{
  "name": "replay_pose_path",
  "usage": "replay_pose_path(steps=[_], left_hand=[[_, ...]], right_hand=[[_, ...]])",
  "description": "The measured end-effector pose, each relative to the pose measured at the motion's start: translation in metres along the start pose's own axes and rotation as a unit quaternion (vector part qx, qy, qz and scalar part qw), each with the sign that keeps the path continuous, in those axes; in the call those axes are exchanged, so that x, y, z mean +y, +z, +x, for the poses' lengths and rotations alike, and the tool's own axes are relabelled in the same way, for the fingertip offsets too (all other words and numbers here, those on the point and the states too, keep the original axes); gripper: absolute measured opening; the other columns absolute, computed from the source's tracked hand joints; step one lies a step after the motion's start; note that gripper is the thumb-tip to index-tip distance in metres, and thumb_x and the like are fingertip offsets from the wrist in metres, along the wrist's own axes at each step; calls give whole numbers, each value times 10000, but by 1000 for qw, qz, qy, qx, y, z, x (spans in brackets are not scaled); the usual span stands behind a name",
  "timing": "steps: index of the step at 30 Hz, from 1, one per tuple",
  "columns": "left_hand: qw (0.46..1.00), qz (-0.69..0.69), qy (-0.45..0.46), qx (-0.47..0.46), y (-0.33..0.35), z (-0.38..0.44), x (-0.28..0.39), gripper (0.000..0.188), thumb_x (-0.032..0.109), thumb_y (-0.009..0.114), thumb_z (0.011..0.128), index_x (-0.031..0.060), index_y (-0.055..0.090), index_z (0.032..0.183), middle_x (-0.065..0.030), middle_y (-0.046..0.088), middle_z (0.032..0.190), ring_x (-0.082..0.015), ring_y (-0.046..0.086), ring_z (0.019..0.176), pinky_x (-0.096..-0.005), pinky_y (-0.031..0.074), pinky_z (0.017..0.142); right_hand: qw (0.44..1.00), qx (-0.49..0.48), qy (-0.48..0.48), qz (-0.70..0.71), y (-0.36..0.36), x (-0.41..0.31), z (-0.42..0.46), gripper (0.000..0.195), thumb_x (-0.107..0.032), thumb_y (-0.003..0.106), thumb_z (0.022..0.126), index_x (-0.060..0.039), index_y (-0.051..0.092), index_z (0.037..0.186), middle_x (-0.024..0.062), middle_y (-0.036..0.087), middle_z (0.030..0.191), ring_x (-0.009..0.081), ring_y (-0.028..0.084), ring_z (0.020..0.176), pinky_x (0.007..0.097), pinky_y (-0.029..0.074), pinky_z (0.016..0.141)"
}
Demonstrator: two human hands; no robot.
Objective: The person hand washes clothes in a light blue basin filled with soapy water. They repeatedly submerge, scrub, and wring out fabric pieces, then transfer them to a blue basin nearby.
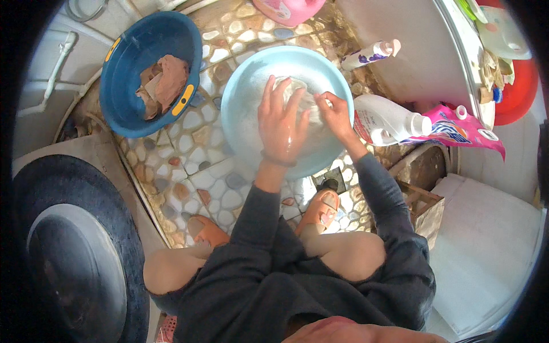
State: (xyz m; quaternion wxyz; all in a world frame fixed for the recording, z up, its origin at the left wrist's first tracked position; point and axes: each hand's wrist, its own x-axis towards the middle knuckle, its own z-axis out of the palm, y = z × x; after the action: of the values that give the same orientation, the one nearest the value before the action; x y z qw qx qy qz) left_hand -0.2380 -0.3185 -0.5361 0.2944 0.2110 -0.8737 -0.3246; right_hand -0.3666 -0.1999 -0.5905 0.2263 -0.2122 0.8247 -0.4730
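A light blue plastic basin (pixel 240 75) stands on the floor before me with cloudy water in it. Inside lies a wet, pale cloth (pixel 315 111), partly hidden beneath my hands. My left hand (pixel 281 115) is spread over the cloth's left side, palm down and fingers apart, its back wet. At the basin's right side, my right hand (pixel 335 115) has thumb and fingers pinched on the cloth's edge. A dark band circles my left wrist.
A dark blue tub (pixel 124 85) holding brown cloth (pixel 171 79) stands at left. Right of the basin are a white jug (pixel 386 118), a pink detergent bag (pixel 463 128) and a pump bottle (pixel 364 56). A washing machine (pixel 77 257) is at lower left, a wooden crate (pixel 429 210) at right.
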Motion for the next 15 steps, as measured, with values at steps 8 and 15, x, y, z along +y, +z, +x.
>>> replay_pose_path(steps=[8, 15], left_hand=[[998, -23, 46, -30, 3, 1, 14, 354, 61, 559, 768, 104, 632, 1112, -119, 427, 1392, -351, 332, 1330, -453, 323, 1021], [997, -15, 68, -38, 15, -4, 18, 357, 52, 550, 760, 82, 610, 1110, -138, 377, 1434, -363, 314, 1343, -473, 307, 1030]], right_hand=[[987, -41, -39, 149, -22, -42, -10, 324, -315, 547, 948, -21, 654, 1034, 105, 645, 960, 177, 617, 829, 304, 480, 798], [937, -168, 55, 300, -22, -55, -20, 300, -314, 523, 968, -31, 622, 980, 17, 629, 902, 101, 585, 815, 254, 475, 749]])
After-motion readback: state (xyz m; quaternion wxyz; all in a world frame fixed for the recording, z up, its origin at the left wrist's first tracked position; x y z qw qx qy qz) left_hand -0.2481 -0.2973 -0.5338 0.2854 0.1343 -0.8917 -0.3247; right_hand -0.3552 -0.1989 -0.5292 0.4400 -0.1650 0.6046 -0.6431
